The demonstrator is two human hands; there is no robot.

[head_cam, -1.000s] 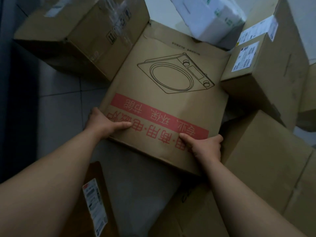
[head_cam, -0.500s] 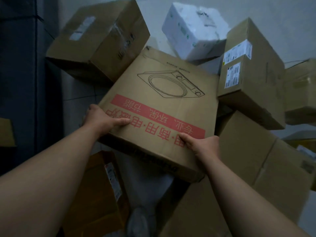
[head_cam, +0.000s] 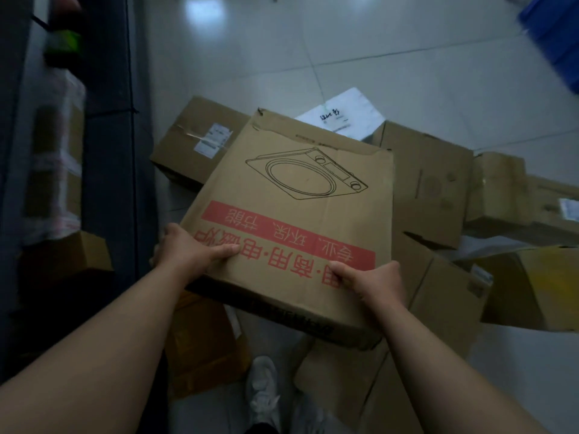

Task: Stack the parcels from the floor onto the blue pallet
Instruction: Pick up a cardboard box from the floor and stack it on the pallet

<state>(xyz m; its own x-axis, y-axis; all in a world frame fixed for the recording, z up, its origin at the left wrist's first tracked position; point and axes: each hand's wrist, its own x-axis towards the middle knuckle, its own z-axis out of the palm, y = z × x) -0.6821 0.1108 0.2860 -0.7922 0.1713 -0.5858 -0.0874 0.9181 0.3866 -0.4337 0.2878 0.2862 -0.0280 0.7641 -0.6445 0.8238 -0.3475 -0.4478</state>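
Weight: the box (head_cam: 297, 220) is probably moderate, since two hands carry it by one edge alone; the cooker drawing suggests a dense appliance inside
Stiffness: the cardboard looks rigid enough to carry flat, though the far edge is torn and dented, so that side may buckle
Slip: dry matt card, likely easy to hold with bare skin
Fragility: judged breakable inside; set it down flat, don't drop it
Where to hold: the two near corners, thumbs on top and fingers beneath; shifting to opposite sides would steady it better
Left hand (head_cam: 185, 255): clasps the near left corner, thumb lying across the red band, fingers hidden under the box
Right hand (head_cam: 376, 281): pinches the near right edge, thumb on top, fingers curled out of sight below
Where the box is: raised above the other parcels (head_cam: 432, 189) on the tiled floor (head_cam: 360, 51), tilted, far edge away from the person
Look: flat, wide, brown, a line drawing of a round-plate cooker, a red band with pale characters, dark print on the near side
Pallet (head_cam: 551, 36): a blurred blue shape at the far right, well apart from the box
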